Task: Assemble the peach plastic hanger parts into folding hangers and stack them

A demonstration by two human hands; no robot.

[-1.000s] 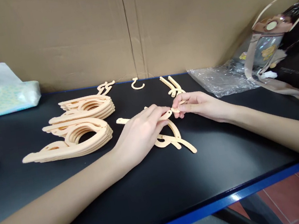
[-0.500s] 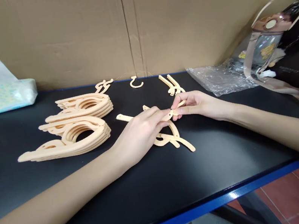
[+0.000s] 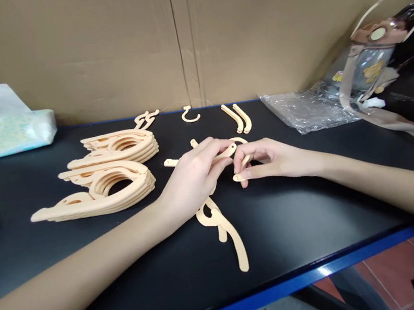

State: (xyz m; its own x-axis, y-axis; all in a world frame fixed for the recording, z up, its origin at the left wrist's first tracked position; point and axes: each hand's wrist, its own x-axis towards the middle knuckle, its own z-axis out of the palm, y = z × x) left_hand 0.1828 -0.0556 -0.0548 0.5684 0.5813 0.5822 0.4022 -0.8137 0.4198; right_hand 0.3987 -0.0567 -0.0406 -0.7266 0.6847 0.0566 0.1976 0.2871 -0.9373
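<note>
My left hand [image 3: 204,171] is closed on a cream plastic hanger part, whose holed end sticks out past the fingertips. Cream hanger pieces [image 3: 233,235] extend from beneath that hand toward the table's front edge, and two more ends show behind it. My right hand [image 3: 258,161] pinches a cream hook [image 3: 240,140], with its small end showing at the thumb. A small gap separates the hook's end from the part in my left hand. How the pieces under my left hand join is hidden.
Stacked folded hangers [image 3: 107,198] lie at left. Behind are small hooks [image 3: 147,118], a single hook [image 3: 191,115] and two curved arms [image 3: 242,117]. Clear plastic [image 3: 302,110] and a strapped bottle [image 3: 377,57] stand right; a tissue pack [image 3: 9,135] is far left.
My right hand has drawn the hook away from the part in my left hand and slightly toward me. The loose-hanging hanger pieces have swung toward the front edge.
</note>
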